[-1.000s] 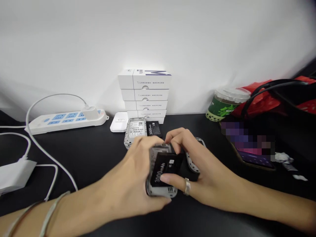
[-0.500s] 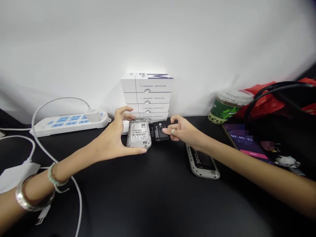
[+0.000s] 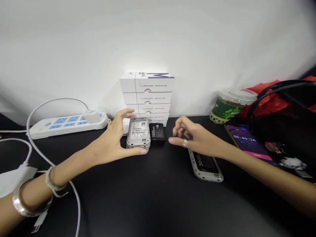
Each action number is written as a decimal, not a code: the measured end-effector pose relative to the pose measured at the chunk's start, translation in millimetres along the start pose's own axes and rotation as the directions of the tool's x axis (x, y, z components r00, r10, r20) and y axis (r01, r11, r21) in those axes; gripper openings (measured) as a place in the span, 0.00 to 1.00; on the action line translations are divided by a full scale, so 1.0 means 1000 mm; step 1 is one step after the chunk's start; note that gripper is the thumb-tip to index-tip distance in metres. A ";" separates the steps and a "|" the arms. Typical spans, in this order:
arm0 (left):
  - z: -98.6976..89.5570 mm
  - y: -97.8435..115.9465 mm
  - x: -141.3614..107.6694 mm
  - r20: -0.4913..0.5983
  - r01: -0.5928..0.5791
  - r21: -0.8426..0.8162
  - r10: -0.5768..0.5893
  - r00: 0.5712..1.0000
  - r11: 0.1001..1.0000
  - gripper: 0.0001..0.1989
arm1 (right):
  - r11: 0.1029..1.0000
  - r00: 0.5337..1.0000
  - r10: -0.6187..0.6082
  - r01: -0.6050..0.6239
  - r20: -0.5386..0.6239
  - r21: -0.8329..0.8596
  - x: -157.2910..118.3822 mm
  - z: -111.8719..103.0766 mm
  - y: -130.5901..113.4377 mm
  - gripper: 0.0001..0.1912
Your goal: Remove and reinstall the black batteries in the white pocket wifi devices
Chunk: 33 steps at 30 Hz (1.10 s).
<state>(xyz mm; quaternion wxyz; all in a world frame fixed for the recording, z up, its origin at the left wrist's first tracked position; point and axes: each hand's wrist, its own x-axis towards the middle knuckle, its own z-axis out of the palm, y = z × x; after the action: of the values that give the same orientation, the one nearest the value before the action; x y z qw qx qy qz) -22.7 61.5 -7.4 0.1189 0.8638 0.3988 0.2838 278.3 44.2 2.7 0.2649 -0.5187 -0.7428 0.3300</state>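
My left hand (image 3: 111, 141) spans a grey device casing (image 3: 139, 133) with a white printed label, thumb along the near edge and fingertips at the far edge. Beneath it a second casing (image 3: 146, 150) shows along the bottom. Close on the right lies a black battery (image 3: 158, 132) marked 3000mAh, flat on the table. My right hand (image 3: 195, 136) hovers to the right of that battery, fingers curled and thumb apart, with nothing between them. Under its wrist side rests another grey casing (image 3: 209, 178) with a black 3000mAh battery seated inside.
White boxes (image 3: 155, 86) are stacked against the wall. At left lie a white power strip (image 3: 71, 123), cables and a charger (image 3: 17, 177). A drink cup (image 3: 228, 105), a phone (image 3: 247, 141) showing a timer and a red bag (image 3: 274, 98) are at right.
My right hand has let go of the battery and moved right, away from it. The battery now lies beside the casings. My left hand has stayed around the casing.
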 end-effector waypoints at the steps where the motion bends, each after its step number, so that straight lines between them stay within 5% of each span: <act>1: 0.001 0.003 -0.003 -0.067 -0.054 0.013 0.055 0.996 0.998 0.49 | 0.985 0.999 -0.018 0.025 0.044 -0.172 -0.014 -0.009 0.001 0.28; 5: 0.005 0.030 -0.020 -0.225 -0.320 0.132 0.343 0.912 0.938 0.29 | 0.859 0.972 0.105 0.018 0.209 -0.511 -0.068 -0.035 0.018 0.55; 9: 0.009 0.069 -0.040 0.040 -0.445 0.066 0.444 0.895 0.893 0.12 | 0.838 0.975 0.177 -0.078 0.134 -0.540 -0.092 -0.031 0.028 0.55; 11: 0.014 0.085 -0.045 0.156 -0.330 -0.034 0.331 0.931 0.943 0.19 | 0.876 0.984 0.127 -0.051 0.128 -0.479 -0.094 -0.019 0.018 0.54; 13: 0.021 0.095 -0.048 0.237 -0.147 -0.123 0.173 0.956 0.981 0.36 | 0.927 0.981 0.059 0.016 0.187 -0.375 -0.093 -0.005 0.001 0.54; 16: 0.035 0.099 -0.049 0.303 -0.004 -0.214 0.070 0.950 0.977 0.57 | 0.972 0.952 -0.017 0.088 0.304 -0.219 -0.089 0.014 -0.019 0.49; 21: 0.056 0.093 -0.048 0.264 0.010 -0.252 0.059 0.963 0.968 0.59 | 0.990 0.927 -0.084 0.119 0.367 -0.074 -0.075 0.027 -0.018 0.40; 24: 0.053 0.097 -0.043 0.217 -0.066 -0.214 0.113 0.970 0.975 0.55 | 0.996 0.954 -0.054 0.072 0.294 -0.050 -0.065 0.029 -0.017 0.34; 27: 0.037 0.104 -0.036 0.121 -0.224 -0.173 0.247 0.962 0.959 0.51 | 0.984 0.981 -0.173 0.175 0.088 -0.018 -0.062 0.027 -0.025 0.32; 30: 0.022 0.104 -0.027 -0.002 -0.326 -0.099 0.327 0.945 0.940 0.42 | 0.939 0.935 -0.341 0.344 -0.099 0.015 -0.067 0.022 -0.037 0.29; 33: 0.015 0.094 -0.018 -0.066 -0.345 -0.039 0.342 0.937 0.938 0.37 | 0.906 0.902 -0.423 0.424 -0.092 -0.012 -0.069 0.016 -0.048 0.19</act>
<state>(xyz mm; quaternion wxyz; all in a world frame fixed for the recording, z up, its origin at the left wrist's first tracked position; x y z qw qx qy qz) 35.0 -13.6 14.4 0.0776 0.9083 0.2380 0.3352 259.7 -36.0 25.4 0.3665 -0.3587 -0.8232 0.2435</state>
